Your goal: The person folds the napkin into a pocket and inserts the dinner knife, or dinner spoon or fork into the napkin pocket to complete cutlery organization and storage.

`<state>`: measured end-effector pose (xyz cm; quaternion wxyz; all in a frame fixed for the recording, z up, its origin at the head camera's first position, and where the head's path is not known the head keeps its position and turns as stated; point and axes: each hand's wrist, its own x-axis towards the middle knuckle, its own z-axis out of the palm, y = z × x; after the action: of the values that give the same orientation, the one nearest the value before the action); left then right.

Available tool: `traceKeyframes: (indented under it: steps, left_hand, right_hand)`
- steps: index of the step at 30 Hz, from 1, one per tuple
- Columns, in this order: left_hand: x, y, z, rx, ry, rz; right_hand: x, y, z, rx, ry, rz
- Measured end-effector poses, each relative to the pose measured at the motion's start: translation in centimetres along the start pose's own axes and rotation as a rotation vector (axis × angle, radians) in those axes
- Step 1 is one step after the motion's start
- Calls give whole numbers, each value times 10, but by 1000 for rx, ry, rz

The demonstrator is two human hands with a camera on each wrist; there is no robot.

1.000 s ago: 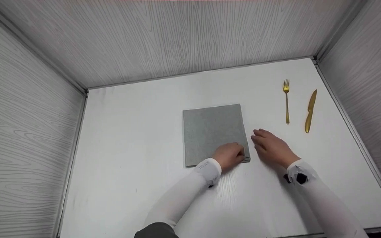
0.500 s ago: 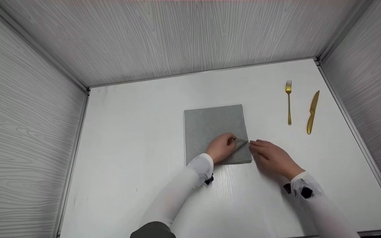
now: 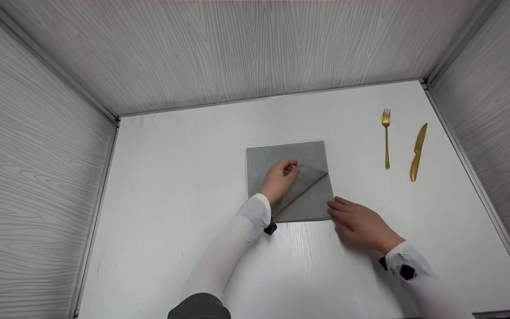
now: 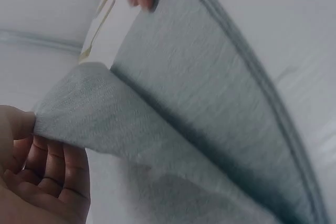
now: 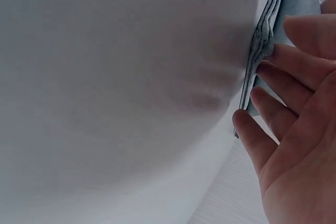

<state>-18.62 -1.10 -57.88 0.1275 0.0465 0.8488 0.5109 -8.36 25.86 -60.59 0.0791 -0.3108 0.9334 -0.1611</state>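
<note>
A square grey-green cloth napkin (image 3: 272, 153), folded in layers, lies on the white table. My left hand (image 3: 279, 179) pinches the corner of its top layer between thumb and fingers. That layer is lifted and turned back diagonally, as the flap (image 4: 105, 111) shows in the left wrist view. Beneath it the lower layers (image 4: 194, 51) lie flat. My right hand (image 3: 361, 223) is at the near right corner, its fairly straight fingers touching the stacked edge (image 5: 257, 51). Part of the flap is hidden behind my left hand.
To the right of the napkin a gold fork (image 3: 386, 139) and a gold knife (image 3: 419, 153) lie side by side. Wood-grained panels (image 3: 246, 53) enclose the white table (image 3: 171, 177) at the back and both sides.
My left hand has lifted the napkin's near right corner and drawn it up and leftwards, so the flap has grown. My right hand has shifted down and slightly left, onto the near right corner.
</note>
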Motion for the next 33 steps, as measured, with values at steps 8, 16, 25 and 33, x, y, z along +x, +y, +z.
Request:
traceKeyframes:
  steps: [8,16,25,33]
  left_hand:
    - [10,-10,-30,-44,85,-42]
    - [20,-27,-55,-14,138,-96]
    - [34,-53,-76,-4,213,-183]
    - [36,-64,-86,40,258,-222]
  right_hand:
    - [-2,1,4,41,16,7]
    - [-2,-2,7,-4,-4,-37]
    - [-1,-4,7,6,-32,-22]
    - [-2,-5,7,24,-24,-13]
